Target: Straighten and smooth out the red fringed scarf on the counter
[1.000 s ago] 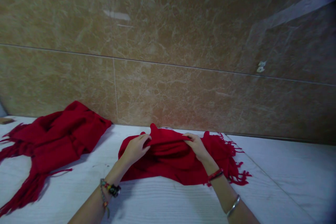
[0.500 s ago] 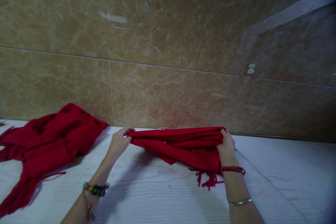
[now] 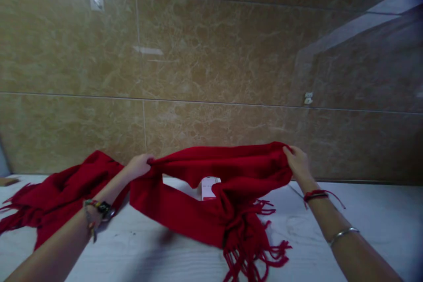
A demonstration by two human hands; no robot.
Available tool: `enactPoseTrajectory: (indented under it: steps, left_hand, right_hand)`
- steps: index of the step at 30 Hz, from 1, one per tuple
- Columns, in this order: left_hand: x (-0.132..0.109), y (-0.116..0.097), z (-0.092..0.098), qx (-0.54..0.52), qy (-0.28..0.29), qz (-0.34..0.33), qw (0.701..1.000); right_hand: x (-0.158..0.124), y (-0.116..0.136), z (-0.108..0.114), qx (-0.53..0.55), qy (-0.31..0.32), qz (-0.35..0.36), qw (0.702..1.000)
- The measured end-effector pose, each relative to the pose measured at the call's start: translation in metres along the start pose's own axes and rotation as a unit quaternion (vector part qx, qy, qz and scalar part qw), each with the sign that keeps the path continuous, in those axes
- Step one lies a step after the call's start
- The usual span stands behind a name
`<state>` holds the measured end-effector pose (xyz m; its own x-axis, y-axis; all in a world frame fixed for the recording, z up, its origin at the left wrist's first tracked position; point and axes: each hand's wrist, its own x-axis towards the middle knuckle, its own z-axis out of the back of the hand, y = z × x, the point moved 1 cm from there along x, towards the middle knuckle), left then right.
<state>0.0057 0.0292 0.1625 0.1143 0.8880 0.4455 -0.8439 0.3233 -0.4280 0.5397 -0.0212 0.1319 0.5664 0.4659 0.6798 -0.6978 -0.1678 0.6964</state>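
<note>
I hold a red fringed scarf (image 3: 211,185) stretched between both hands, raised above the white table (image 3: 363,211). My left hand (image 3: 139,165) pinches its left end and my right hand (image 3: 297,161) grips its right end. The middle of the scarf sags onto the table, and its fringe (image 3: 251,246) trails toward me. A second red fringed scarf (image 3: 59,194) lies crumpled on the table at the left, partly behind my left forearm.
A small white box (image 3: 208,187) stands on the table behind the hanging scarf, against the brown marble wall (image 3: 211,75). A small brown thing (image 3: 7,181) lies at the far left edge. A seam runs across the table at the right.
Both hands lifted the scarf off the table and pulled it wider apart, so it unfolded and its fringe dropped down. The white box came into sight behind it.
</note>
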Motion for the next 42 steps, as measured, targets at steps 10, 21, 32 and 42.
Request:
enactPoseTrajectory:
  steps: [10,21,32,42]
  left_hand:
    - [-0.057,-0.023,-0.079,-0.422,0.216,0.140,0.869]
    - [-0.073,-0.018,-0.112,-0.434,0.035,0.060,0.898]
    - [-0.091,-0.048,-0.111,-0.303,0.334,-0.117,0.885]
    - [-0.097,-0.071,-0.109,-0.299,0.258,-0.171,0.903]
  right_hand:
    - [-0.133,0.046,-0.068,-0.013,0.296,0.150,0.943]
    - [-0.238,0.118,-0.105,0.050,0.397,0.245,0.883]
    - [-0.215,0.110,-0.092,0.163,0.363,0.108,0.911]
    - [-0.197,0.103,-0.082,0.099,0.226,0.072,0.967]
